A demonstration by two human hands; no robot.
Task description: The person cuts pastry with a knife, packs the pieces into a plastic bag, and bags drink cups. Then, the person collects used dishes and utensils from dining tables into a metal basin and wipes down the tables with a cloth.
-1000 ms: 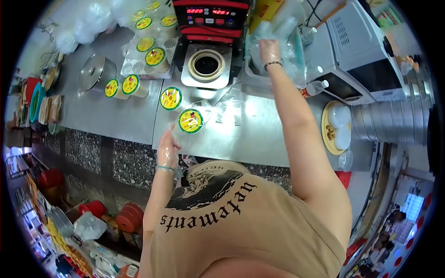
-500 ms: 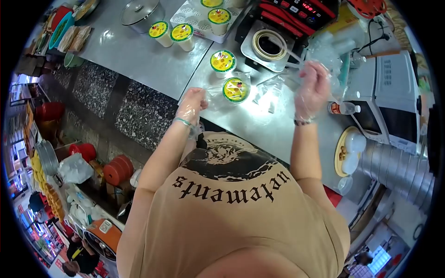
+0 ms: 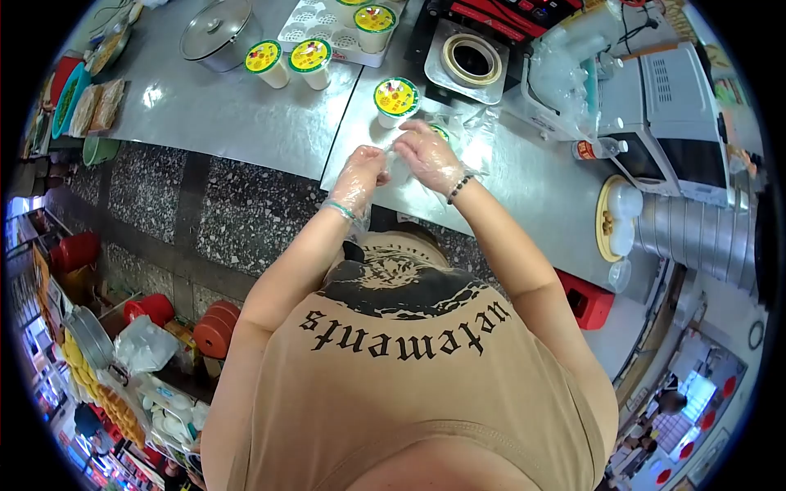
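Plastic-gloved left hand and right hand curl loosely before the machine, any hold unclear; best pinch lightly, evenly.

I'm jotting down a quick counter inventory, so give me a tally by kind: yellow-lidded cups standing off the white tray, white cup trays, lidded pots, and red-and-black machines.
Yellow-lidded cups off the tray: 4 (one mostly hidden behind the right hand)
White cup tray: 1
Lidded pot: 1
Red-and-black machine: 1
Total: 7
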